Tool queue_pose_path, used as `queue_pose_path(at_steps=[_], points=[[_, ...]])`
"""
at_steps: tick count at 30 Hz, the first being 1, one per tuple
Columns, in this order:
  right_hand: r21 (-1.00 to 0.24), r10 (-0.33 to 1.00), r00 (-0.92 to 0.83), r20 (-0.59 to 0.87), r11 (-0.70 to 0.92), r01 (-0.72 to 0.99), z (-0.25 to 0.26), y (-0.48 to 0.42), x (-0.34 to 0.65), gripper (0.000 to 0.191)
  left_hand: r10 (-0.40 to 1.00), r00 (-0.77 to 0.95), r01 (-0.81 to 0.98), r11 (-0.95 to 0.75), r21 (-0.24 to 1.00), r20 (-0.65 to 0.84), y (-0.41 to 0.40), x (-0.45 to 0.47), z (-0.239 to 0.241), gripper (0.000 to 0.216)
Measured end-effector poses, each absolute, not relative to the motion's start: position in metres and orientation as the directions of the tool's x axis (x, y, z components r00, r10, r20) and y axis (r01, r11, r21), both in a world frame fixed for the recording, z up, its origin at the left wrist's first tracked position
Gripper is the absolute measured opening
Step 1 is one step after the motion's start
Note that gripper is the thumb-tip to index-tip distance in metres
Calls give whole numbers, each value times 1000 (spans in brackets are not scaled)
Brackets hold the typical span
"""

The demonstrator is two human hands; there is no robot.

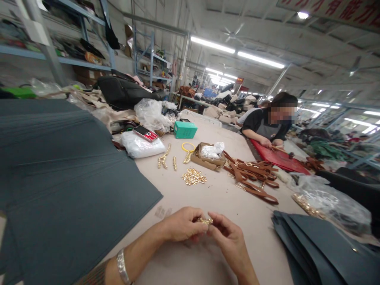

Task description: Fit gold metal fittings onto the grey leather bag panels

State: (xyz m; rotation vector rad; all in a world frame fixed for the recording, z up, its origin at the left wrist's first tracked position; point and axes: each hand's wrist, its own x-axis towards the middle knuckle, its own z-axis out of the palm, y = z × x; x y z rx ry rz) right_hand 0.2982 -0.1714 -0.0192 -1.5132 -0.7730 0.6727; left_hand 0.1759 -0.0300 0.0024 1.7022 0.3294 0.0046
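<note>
Your left hand and right hand meet fingertip to fingertip at the near edge of the table, both closed in a pinch on one small gold piece. The piece sits in the gap between the two hands, touching both, its long axis running roughly side to side. Only a glint of it shows past your curled fingers, so its exact shape cannot be told. Neither hand is nearer: each has hold of one end. A silver bracelet rings your left wrist.

Straight ahead, well apart from the grip, a heap of gold links lies on the tabletop, with short gold chains and a yellow ring beyond it. Just right of those stands an open cardboard box, and a tangle of brown straps spreads further right. Grey sheets cover the table to your left; a second grey stack lies at your right, near a clear bag. Farther back sit a phone and a green box. Across the table a co-worker leans over a red mat
</note>
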Motion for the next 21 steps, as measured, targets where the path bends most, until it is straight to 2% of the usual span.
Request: queue_pose_path(at_steps=[4, 8, 15, 21], points=[[-999, 766, 643, 8, -27, 44, -15, -172, 298, 35, 273, 962, 127, -470, 874, 7, -39, 176, 6, 18], [-997, 767, 641, 4, -49, 66, -15, -172, 300, 34, 219, 972, 90, -677, 731, 83, -43, 177, 5, 25], [-987, 798, 602, 23, -77, 140, -18, -174, 302, 32, 206, 976, 135, -834, 535, 75, -46, 178, -4, 26], [-968, 824, 564, 62, -87, 233, -24, -176, 304, 27, 178, 981, 121, -873, 473, 77, -45, 177, -6, 24]])
